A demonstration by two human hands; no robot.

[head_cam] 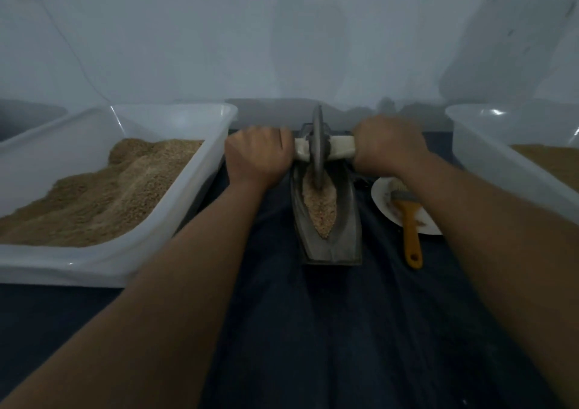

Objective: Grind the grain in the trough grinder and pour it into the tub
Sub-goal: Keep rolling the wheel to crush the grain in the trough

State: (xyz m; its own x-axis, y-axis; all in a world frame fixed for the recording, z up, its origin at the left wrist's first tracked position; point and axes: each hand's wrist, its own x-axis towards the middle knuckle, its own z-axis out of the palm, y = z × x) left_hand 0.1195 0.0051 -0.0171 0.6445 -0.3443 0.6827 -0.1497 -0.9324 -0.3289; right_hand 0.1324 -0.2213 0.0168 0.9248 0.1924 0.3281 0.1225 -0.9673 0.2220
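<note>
A dark metal trough grinder (341, 230) lies lengthwise on the dark cloth in front of me. Tan grain (321, 208) fills its narrow groove. A grey grinding wheel (318, 148) stands upright in the far end of the groove, on a pale wooden axle (341, 148). My left hand (258, 158) grips the axle's left end and my right hand (387, 147) grips its right end. A white plastic tub (175, 195) at the left holds a heap of tan ground grain (103, 201).
A second white tub (507, 164) with tan grain stands at the right edge. Between it and the grinder lies a white plate (383, 201) with an orange-handled brush (409, 223) across it. A pale wall rises close behind.
</note>
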